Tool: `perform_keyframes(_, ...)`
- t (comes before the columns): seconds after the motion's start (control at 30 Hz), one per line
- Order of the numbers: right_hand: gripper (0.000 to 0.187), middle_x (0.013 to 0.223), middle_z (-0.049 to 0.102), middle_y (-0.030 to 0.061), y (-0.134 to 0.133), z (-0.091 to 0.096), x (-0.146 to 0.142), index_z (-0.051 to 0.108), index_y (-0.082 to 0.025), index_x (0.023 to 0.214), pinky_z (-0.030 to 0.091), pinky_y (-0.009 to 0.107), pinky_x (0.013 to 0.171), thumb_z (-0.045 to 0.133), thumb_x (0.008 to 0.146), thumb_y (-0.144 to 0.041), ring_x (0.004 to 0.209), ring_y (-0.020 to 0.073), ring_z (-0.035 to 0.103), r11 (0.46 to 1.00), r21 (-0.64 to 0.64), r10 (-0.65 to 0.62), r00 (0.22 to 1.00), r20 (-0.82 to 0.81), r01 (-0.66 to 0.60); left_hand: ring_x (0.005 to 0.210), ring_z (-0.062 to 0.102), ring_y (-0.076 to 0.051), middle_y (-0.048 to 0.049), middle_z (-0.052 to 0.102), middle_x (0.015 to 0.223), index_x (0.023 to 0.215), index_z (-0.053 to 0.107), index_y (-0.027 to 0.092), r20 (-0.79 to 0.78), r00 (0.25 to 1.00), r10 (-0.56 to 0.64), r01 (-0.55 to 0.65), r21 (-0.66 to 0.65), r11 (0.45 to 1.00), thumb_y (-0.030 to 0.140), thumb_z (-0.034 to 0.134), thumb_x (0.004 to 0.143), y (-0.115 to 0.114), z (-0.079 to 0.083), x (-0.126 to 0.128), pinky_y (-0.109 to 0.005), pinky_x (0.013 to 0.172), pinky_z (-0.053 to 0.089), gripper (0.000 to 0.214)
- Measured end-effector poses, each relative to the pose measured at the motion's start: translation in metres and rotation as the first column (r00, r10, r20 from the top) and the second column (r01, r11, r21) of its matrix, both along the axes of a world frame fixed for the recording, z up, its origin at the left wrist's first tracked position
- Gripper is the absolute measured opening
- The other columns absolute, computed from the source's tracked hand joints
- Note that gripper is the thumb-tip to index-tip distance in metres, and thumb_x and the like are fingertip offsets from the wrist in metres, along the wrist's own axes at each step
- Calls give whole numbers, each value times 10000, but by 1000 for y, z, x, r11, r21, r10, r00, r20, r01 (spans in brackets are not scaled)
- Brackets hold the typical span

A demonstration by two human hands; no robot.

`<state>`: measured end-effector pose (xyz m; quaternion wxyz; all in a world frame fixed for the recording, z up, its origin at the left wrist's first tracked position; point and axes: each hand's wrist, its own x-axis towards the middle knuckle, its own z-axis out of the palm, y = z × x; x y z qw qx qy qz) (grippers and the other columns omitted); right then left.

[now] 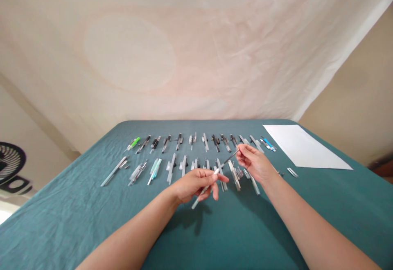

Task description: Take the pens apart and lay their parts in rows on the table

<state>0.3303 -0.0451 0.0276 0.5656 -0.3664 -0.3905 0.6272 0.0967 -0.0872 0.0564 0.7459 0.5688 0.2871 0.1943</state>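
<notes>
My left hand (199,184) grips a pale pen barrel (196,203), which slants from lower left to upper right above the green cloth. Between the fingertips of my right hand (250,158) is the far end of a thin dark pen refill (230,156). The refill's other end meets the top of the barrel, and the two lie in one line; how deep it sits inside cannot be seen. Just beyond my hands, sets of pen parts lie in two rows, including white pen parts (235,176) and a clear barrel (255,186) below my right hand.
A white paper sheet (303,147) lies at the right of the green-covered table (92,221). Near it is a small clear pen piece (292,172). Green pen parts (133,143) and blue pen parts (269,143) end the back row. A fan (12,159) stands at far left.
</notes>
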Motion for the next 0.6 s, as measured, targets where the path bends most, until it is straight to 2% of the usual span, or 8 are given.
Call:
perform_keyframes(0.23, 258, 661, 554, -13, 2, 1, 2, 586, -177, 789, 316, 173, 441, 692, 694, -393, 557, 72, 486, 998, 62, -21, 995, 96, 15, 342, 334, -23, -41, 620, 663, 1120, 575, 96, 4, 999, -42, 42, -66, 997, 454, 462, 843, 2, -2, -2, -200, 345, 117, 466)
perform_keyframes(0.4, 215, 669, 556, -6, 2, 2, 4, 583, -178, 794, 321, 178, 449, 665, 733, -367, 574, 81, 495, 994, 109, 16, 994, 112, -29, 329, 338, -26, -53, 628, 665, 1142, 567, 91, -3, 994, -112, 111, -138, 984, 451, 474, 839, 3, -4, -3, -206, 334, 90, 480)
perform_keyframes(0.6, 204, 663, 567, 1, -4, 5, 1, 588, -174, 806, 335, 190, 474, 650, 748, -360, 570, 85, 483, 983, 134, 108, 981, 160, -130, 335, 321, -29, -47, 611, 636, 1125, 574, 82, 39, 994, -104, 109, -172, 979, 453, 446, 852, 5, -6, -4, -206, 338, 109, 478)
